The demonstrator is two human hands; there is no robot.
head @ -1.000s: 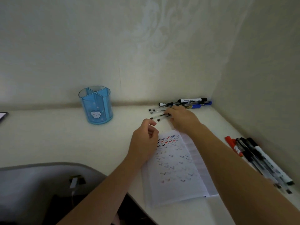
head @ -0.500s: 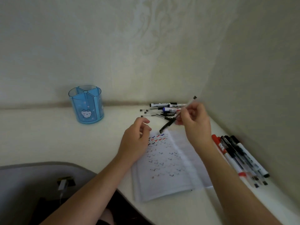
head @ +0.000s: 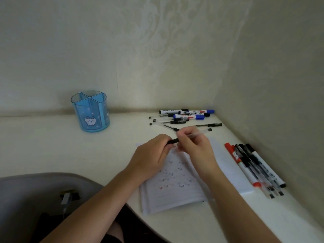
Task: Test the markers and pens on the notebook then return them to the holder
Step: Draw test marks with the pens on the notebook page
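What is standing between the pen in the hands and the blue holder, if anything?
Nothing visible does. The pen is held by both hands, left hand on its black cap and right hand on the barrel, above the notebook. The desk between them and the blue holder is bare.

Blue holder [head: 91, 113] with white cat face; notebook [head: 175, 192], red-and-black ticks.

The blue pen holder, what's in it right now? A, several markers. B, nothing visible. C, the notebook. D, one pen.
B: the blue pen holder shows only bare compartments, while the pens and markers lie on the desk or by the notebook.
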